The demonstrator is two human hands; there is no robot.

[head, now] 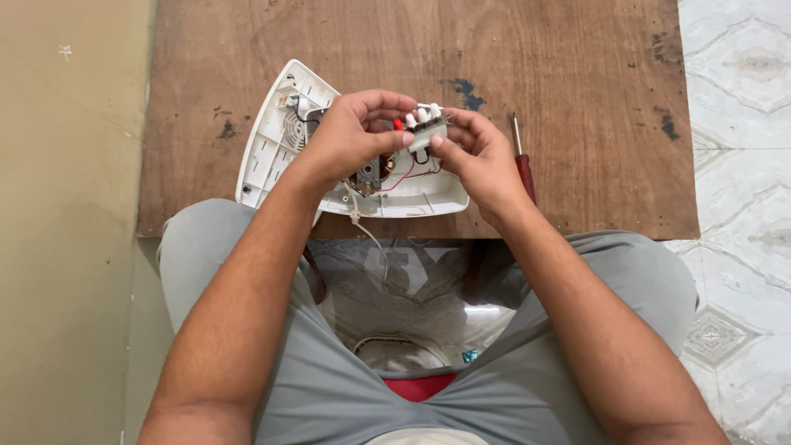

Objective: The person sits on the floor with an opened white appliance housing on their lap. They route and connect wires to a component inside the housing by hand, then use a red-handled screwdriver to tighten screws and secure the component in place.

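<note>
Both hands met at the middle of the frame over the open white housing. My left hand curled over the top, thumb and fingers pinching one end of the switch block; my right hand pinched the other end, thumb underneath. The block, white buttons and one red, sat just above the housing, tied to it by red and black wires. I judged it best to hold the block level and move it gently, so the wires kept slack. A motor, I think, lay under my left palm, mostly hidden. Right of my right hand, a red-handled screwdriver lay on the brown board. A white cord trailed toward my lap.
</note>
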